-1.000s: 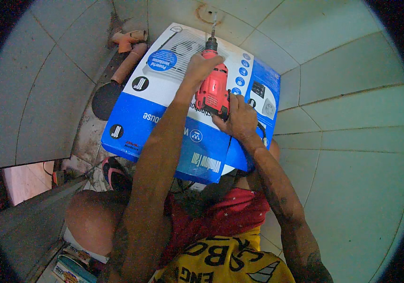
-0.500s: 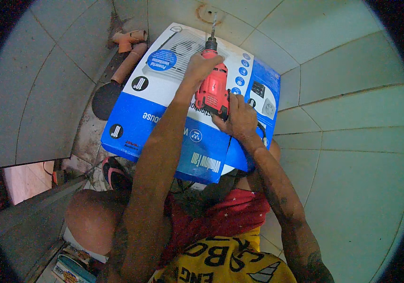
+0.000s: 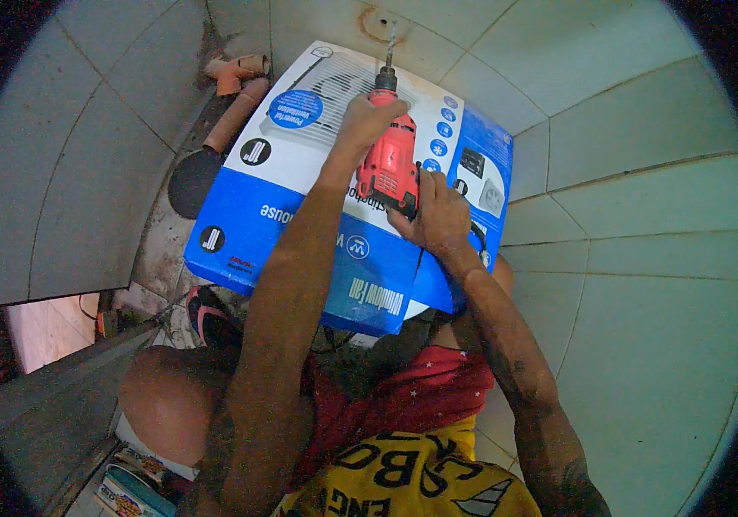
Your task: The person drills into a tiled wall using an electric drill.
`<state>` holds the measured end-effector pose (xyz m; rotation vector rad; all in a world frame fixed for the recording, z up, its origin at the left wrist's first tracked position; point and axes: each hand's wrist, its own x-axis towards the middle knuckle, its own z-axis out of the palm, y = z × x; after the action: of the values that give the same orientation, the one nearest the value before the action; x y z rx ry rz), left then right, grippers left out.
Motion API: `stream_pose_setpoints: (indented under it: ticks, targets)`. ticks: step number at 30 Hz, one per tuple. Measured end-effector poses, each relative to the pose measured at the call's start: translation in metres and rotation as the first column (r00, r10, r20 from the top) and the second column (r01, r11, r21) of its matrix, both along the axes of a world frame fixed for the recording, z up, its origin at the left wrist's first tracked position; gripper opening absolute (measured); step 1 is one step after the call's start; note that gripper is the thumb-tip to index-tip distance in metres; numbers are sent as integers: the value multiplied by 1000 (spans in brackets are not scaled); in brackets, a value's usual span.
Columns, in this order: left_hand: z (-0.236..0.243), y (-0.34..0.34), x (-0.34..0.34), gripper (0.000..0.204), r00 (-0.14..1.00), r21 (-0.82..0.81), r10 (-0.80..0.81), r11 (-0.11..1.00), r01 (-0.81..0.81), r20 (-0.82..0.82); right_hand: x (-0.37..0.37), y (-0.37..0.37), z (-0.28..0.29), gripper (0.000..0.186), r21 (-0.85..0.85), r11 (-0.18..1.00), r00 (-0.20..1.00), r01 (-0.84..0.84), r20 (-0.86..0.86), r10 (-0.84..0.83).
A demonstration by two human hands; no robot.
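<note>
A red power drill (image 3: 389, 155) lies over the white and blue window-fan carton (image 3: 265, 189), its long bit (image 3: 391, 41) pointing up toward a small hole (image 3: 383, 22) ringed with stain in the tiled wall. My left hand (image 3: 363, 125) is closed round the drill's front body, below the black chuck (image 3: 385, 79). My right hand (image 3: 438, 215) is closed on the drill's rear end by the handle, which is largely hidden. Whether the bit tip touches the wall, I cannot tell.
Orange pipe fittings (image 3: 235, 116) and a dark round cover (image 3: 188, 185) sit left of the carton. Pale tiled walls (image 3: 628, 215) close in on the sides. My bent leg and a dark sandal (image 3: 214, 319) are below. A small boxed item (image 3: 132, 491) lies at lower left.
</note>
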<state>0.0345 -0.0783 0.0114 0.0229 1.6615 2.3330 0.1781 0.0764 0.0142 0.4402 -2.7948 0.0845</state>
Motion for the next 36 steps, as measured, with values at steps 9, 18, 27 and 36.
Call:
stream_pose_setpoints:
  ticks: [9, 18, 27, 36]
  targets:
    - [-5, 2, -4, 26, 1000, 5, -18, 1000, 18, 1, -1, 2, -2, 85, 11, 1000, 1000, 7, 23, -8]
    - [-4, 2, -5, 27, 1000, -70, 14, 997, -14, -2, 0, 0, -2, 86, 6, 1000, 1000, 15, 27, -15]
    - [-4, 2, -4, 26, 1000, -12, 16, 1000, -16, 14, 0, 0, -1, 82, 0, 999, 996, 42, 77, -42]
    - [2, 0, -2, 27, 1000, -15, 13, 1000, -13, 18, 0, 1, -1, 83, -15, 999, 997, 33, 66, -32]
